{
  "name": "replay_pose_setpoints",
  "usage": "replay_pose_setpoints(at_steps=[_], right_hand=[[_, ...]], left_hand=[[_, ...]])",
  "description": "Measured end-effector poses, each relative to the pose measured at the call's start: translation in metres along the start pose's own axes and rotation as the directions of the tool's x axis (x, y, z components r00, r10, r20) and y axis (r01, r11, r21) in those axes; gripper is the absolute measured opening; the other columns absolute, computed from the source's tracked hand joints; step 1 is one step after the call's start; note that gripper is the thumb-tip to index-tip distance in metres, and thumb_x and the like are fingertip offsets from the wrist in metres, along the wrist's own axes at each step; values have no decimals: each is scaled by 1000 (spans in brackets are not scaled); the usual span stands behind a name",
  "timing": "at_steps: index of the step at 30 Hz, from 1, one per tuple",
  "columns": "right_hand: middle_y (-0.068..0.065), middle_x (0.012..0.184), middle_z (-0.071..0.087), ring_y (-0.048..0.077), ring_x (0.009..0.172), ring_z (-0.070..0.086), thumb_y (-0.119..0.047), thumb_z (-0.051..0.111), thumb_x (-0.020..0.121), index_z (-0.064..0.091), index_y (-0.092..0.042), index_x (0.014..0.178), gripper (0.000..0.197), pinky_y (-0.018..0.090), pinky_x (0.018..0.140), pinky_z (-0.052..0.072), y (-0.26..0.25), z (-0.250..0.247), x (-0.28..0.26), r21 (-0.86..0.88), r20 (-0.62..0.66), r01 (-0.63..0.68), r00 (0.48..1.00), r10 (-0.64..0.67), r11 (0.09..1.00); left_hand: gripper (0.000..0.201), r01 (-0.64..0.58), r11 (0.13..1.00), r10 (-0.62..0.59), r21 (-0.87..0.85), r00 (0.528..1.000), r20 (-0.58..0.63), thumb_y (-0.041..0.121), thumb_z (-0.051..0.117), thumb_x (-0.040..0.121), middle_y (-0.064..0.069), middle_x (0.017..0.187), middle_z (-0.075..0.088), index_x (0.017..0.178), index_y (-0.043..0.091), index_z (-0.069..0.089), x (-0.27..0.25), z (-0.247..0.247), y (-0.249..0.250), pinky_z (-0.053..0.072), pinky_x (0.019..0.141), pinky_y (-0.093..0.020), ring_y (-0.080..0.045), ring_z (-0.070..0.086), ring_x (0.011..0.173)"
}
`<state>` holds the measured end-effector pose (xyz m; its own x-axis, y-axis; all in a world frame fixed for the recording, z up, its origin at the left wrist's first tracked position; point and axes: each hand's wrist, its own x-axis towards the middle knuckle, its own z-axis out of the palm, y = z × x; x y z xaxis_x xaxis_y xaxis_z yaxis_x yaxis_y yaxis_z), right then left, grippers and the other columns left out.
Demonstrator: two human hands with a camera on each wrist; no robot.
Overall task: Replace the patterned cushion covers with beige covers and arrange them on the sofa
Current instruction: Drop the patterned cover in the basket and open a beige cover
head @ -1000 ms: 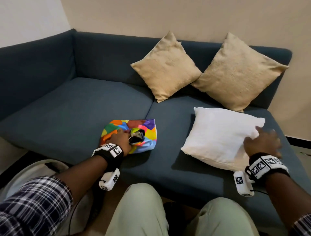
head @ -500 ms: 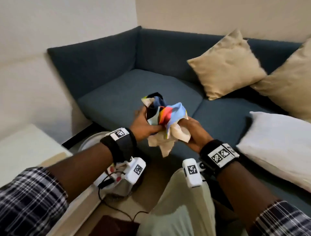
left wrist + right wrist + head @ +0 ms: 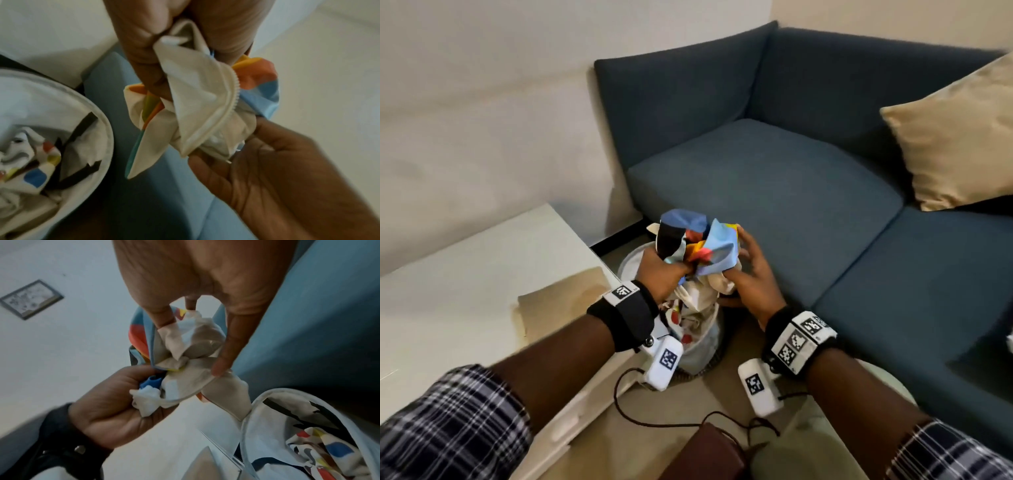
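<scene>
A crumpled patterned cushion cover (image 3: pixel 702 240), its pale lining and zip showing (image 3: pixel 195 113), hangs just above a white-lined basket (image 3: pixel 698 353) on the floor beside the sofa (image 3: pixel 756 178). My left hand (image 3: pixel 661 274) grips the cover in a fist from the left. My right hand (image 3: pixel 753 270) rests against its right side, fingers spread and fairly straight, thumb tip on the lining (image 3: pixel 189 344). Another patterned cover (image 3: pixel 37 162) lies crumpled inside the basket (image 3: pixel 257 402). One beige cushion (image 3: pixel 959 144) leans on the sofa back at the right.
A low white table (image 3: pixel 465 274) stands left of the basket with a flat tan piece (image 3: pixel 565 301) on its corner. A brown object (image 3: pixel 705 455) and a black cable (image 3: pixel 654 421) lie on the floor near my knees. A framed picture (image 3: pixel 30 300) hangs on the wall.
My left hand lifted the patterned cover off the seat, and the right left the white cushion insert to join it. Both carried it left and down over the basket; the right hand's hold has loosened.
</scene>
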<state>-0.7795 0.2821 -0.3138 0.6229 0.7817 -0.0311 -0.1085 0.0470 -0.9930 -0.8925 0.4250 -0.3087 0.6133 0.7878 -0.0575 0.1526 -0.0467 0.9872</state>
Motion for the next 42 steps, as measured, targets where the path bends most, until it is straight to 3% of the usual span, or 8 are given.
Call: replay_pose_setpoints(at_steps=[4, 8, 13, 17, 24, 29, 36, 42], right_hand=[[2, 121, 70, 19, 99, 71, -9, 76, 79, 51, -43, 141, 74, 33, 69, 58, 30, 23, 30, -23, 22, -100, 995, 100, 995], [-5, 146, 55, 15, 131, 54, -15, 66, 90, 38, -46, 149, 72, 33, 108, 45, 83, 29, 53, -454, 83, -116, 982, 171, 884], [3, 154, 45, 22, 140, 46, 4, 50, 95, 31, -24, 156, 69, 33, 108, 45, 131, 32, 62, -524, 107, -176, 957, 269, 833], [8, 135, 64, 25, 123, 61, 0, 51, 95, 61, -16, 136, 46, 31, 92, 53, 131, 40, 55, -494, 77, -224, 951, 299, 840], [14, 108, 70, 22, 85, 64, 1, 55, 96, 69, -10, 115, 26, 25, 59, 50, 105, 54, 34, -428, 113, -344, 897, 428, 836], [24, 115, 70, 26, 86, 66, -4, 58, 97, 70, -14, 101, 16, 38, 71, 59, 91, 69, 22, -428, 180, -319, 887, 426, 846], [10, 116, 72, 26, 101, 70, -13, 63, 97, 69, -13, 119, 23, 46, 87, 59, 61, 65, 16, -420, 190, -252, 915, 356, 872], [-5, 143, 54, 15, 131, 52, -26, 86, 78, 51, -28, 143, 74, 40, 111, 46, 6, 40, 2, -369, 305, -88, 929, 210, 925]], left_hand=[[28, 16, 981, -4, 193, 998, -62, 17, 85, 68, 4, 77, 71, 91, 18, 68, 31, -21, -36, 55, 66, -29, -13, 68, 71], [112, 243, 873, -224, 422, 970, -94, 43, 89, 43, -7, 127, 66, 142, 13, 46, 57, -37, -79, 54, 95, -36, -27, 65, 112], [92, 333, 807, -324, 488, 940, -106, 17, 88, 71, -13, 145, 54, 150, 11, 42, 58, -57, -93, 48, 104, -35, -28, 55, 130], [52, 331, 802, -285, 497, 944, -169, 9, 86, 72, -12, 115, 70, 120, 18, 68, 53, -88, -100, 52, 88, -30, -28, 66, 109], [101, 317, 342, -429, 885, 890, -153, 44, 88, 67, -12, 157, 23, 151, 40, 32, 22, -129, -134, 32, 113, -55, -46, 27, 142], [64, 148, 188, -308, 971, 948, -85, 17, 62, 90, -13, 144, 33, 146, 34, 37, 2, -110, -135, 48, 99, -54, -44, 43, 125], [25, 41, 338, -102, 940, 995, -6, 21, 51, 93, -17, 114, 66, 111, 14, 66, 6, -98, -38, 52, 84, -40, -41, 64, 103], [38, -148, 570, 139, 808, 987, 83, 5, 58, 91, -4, 121, 71, 120, 25, 71, -12, -61, 68, 45, 95, -29, -28, 62, 117]])
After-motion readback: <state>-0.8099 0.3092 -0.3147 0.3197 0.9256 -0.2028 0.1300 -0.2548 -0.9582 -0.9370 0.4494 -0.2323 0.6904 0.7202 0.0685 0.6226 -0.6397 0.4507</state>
